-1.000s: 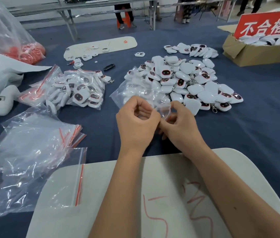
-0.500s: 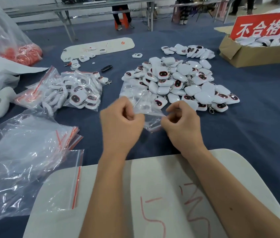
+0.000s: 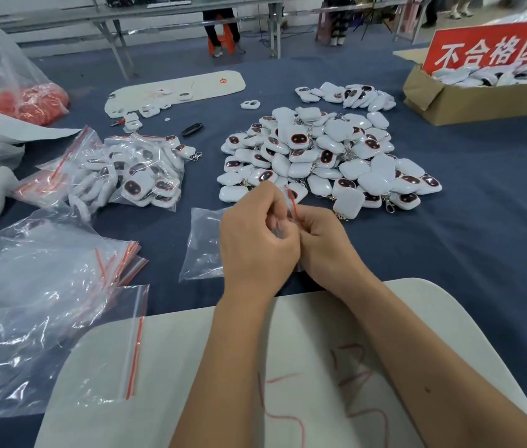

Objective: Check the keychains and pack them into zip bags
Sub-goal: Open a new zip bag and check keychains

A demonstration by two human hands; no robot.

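So far, I judged the job was only partly done: a heap of packed zip bags [image 3: 126, 176] with keychains inside lay on the left of the blue table [image 3: 465, 221], and a big pile of loose keychains [image 3: 327, 156] still sat in the middle. My left hand [image 3: 257, 240] and right hand [image 3: 323, 240] were close together, both pinching the red-striped mouth of an empty zip bag [image 3: 204, 244]. Lots of empty bags [image 3: 45, 286] waited near my left arm.

a dark blue cloth covers the tabletop [image 3: 465, 221]. beyond it stand grey metal folding tables [image 3: 165, 14] on a pale floor, with someone's legs by an orange stool [image 3: 223, 40].
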